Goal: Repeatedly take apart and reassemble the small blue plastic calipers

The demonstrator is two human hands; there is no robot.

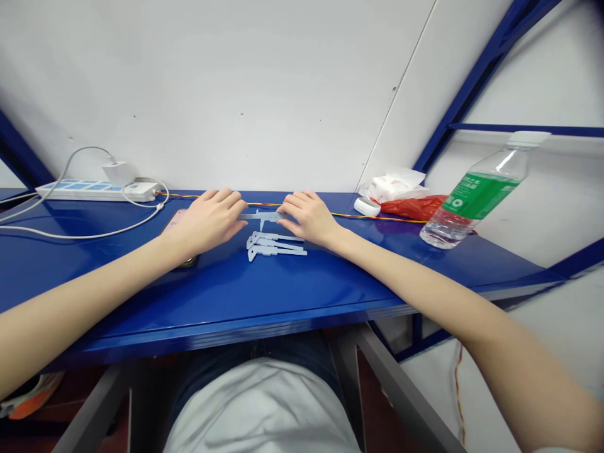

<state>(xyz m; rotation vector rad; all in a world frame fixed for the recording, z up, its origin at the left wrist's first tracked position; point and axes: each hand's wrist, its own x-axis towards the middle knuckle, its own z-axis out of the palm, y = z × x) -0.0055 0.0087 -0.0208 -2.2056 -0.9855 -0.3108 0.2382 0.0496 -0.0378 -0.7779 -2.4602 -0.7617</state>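
Between my two hands a light grey-blue vernier caliper (264, 216) lies crosswise, its jaws visible in the gap. My left hand (214, 216) is closed at its left end, with the fingertips partly hidden. My right hand (306, 217) pinches its right end between thumb and fingers. Just in front, more calipers (271, 250) of the same kind lie in a small overlapping group on the blue table (226, 296). A phone (175, 218) sits partly hidden under my left wrist.
At the left back are a white power strip (94, 190), a plugged-in charger (117, 171) and a looping white cable (70, 236). To the right stand a tilted-looking water bottle (476, 195), a red plastic bag (410, 206), a tissue pack (394, 185) and a small white device (367, 207).
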